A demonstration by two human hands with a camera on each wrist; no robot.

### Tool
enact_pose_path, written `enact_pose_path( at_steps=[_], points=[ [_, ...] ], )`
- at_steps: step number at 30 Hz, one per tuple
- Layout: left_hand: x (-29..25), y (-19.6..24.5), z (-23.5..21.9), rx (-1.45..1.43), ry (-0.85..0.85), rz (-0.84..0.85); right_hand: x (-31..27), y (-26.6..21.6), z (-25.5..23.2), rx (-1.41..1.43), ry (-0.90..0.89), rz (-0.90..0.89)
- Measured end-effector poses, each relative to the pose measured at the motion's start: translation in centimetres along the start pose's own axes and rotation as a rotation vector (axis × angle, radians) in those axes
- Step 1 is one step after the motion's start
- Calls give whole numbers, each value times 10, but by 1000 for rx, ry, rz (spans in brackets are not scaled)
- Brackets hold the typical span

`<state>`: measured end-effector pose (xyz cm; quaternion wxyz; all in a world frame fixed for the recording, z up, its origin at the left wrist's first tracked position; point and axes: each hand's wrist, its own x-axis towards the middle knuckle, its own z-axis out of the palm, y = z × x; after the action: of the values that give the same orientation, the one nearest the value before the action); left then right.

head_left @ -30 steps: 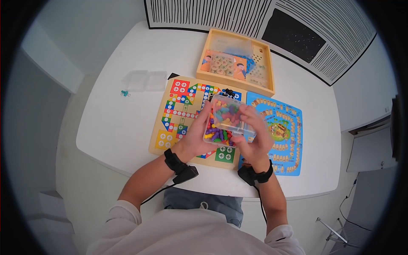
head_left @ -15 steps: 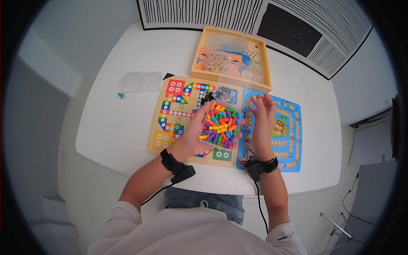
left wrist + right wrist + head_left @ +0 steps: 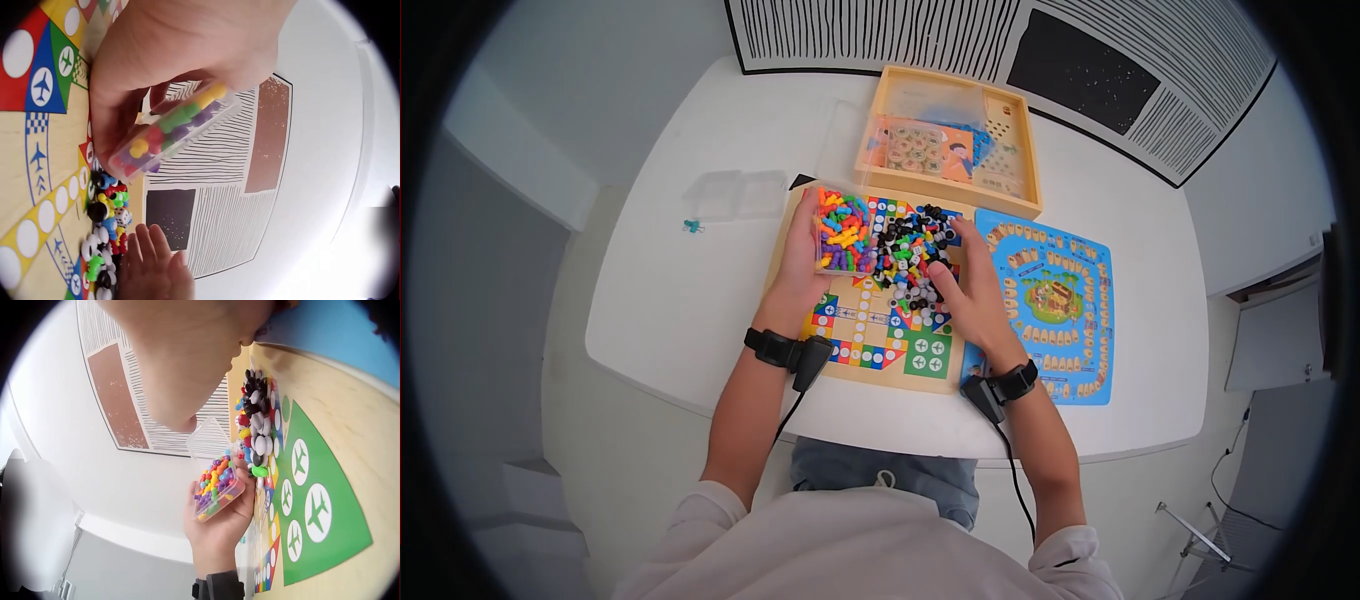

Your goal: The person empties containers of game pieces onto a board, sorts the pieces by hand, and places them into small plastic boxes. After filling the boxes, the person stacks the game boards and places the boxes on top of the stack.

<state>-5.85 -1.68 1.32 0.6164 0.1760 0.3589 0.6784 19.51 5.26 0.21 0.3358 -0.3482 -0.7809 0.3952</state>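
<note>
My left hand (image 3: 798, 268) grips a clear plastic box (image 3: 843, 236) by its side, its lid swung open. The box is full of small coloured pawns (image 3: 220, 478) in red, yellow, green, blue, orange and purple. In the left wrist view the box is seen edge-on, held over the board. A heap of black, white and coloured playing pieces (image 3: 915, 250), with a few dice among them, lies on the wooden ludo board (image 3: 890, 372). My right hand (image 3: 980, 300) is at the heap's right side, fingers extended, thumb apart, holding nothing.
A blue board game sheet (image 3: 1090, 300) lies to the right. Behind the boards stands a shallow wooden box (image 3: 1030, 190) with bags and a case of round wooden pieces (image 3: 915, 150). An open clear case (image 3: 735, 195) and a teal clip (image 3: 692, 227) lie at the left.
The right hand has left the box's lid, which is now open, and has come down beside the heap. The left hand has carried the box leftward, leaving the heap in plain sight.
</note>
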Motion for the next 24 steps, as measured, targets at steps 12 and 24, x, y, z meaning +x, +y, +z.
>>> enact_pose_path(
  at_steps=[12,24],
  points=[
    [21,-19,9,361,158,59,19,-3,24,-194,-45,-153],
    [10,-17,38,644,227,67,17,-4,25,-295,-46,-222]
  ],
)
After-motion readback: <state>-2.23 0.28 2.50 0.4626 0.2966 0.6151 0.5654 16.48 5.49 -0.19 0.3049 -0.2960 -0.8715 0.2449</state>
